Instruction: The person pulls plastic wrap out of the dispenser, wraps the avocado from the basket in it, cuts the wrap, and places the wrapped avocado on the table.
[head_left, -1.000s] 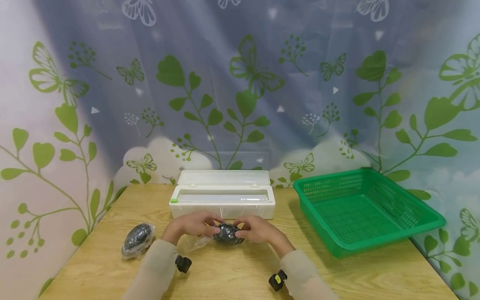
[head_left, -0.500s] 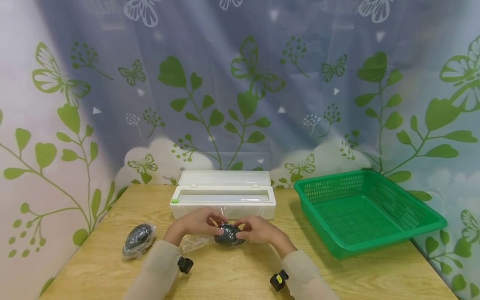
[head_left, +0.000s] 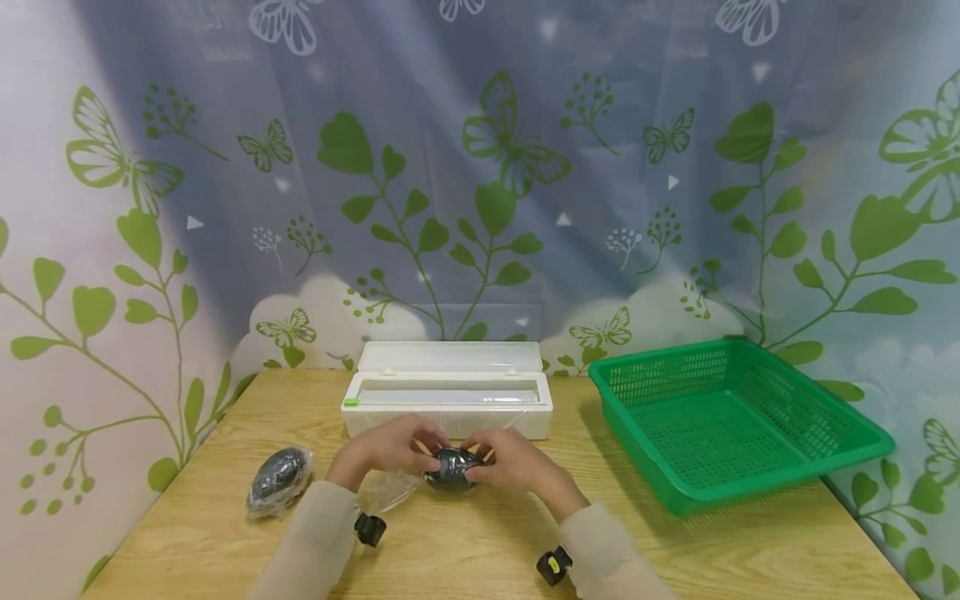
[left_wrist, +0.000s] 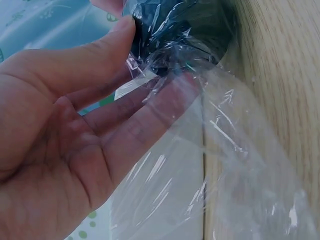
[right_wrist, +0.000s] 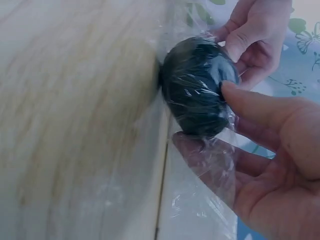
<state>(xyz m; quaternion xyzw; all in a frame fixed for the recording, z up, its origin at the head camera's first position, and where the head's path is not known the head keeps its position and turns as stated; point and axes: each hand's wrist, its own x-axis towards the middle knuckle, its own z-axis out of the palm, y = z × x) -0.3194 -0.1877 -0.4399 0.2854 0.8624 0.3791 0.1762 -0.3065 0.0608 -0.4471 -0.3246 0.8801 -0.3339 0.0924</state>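
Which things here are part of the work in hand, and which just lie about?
In hand:
- dark ball, held by left hand and right hand
- cling film around it
- film box, open

Lying about:
- wrapped ball, far left
- green basket
- table

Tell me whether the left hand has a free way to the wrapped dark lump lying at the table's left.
Probably yes: bare table lies between the left hand and that lump, but the hand now holds another dark lump.
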